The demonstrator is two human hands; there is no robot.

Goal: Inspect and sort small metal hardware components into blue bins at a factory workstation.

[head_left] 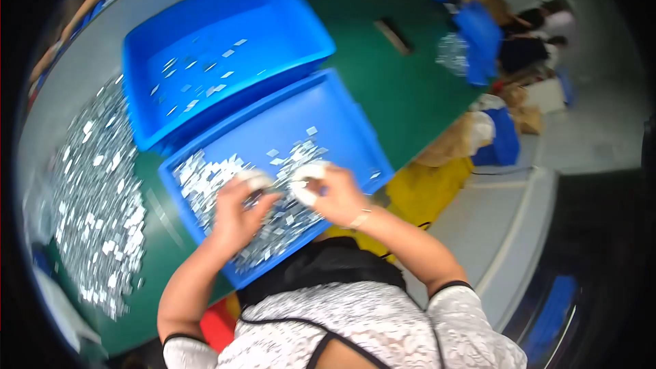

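Observation:
Both of my hands are over a shallow blue tray (355, 117) strewn with small flat shiny square pieces (273, 236). My left hand (236, 212) bends its fingers toward the thumb beside a bright pile of pieces (208, 181) on the tray's left. To its right, my right hand (336, 195) is curled with fingers and thumb near each other, just above the middle of the spread pieces. White coverings show at the fingertips of both hands. Blur and the bent fingers hide whether any small pieces are pinched in either hand.
A deeper blue bin (225, 17) with scattered square pieces adjoins the tray's far side. A large heap of pieces (99, 198) covers the green table (410, 96) at left. A dark narrow block (393, 35) lies far right; yellow material (427, 191) hangs at the right edge.

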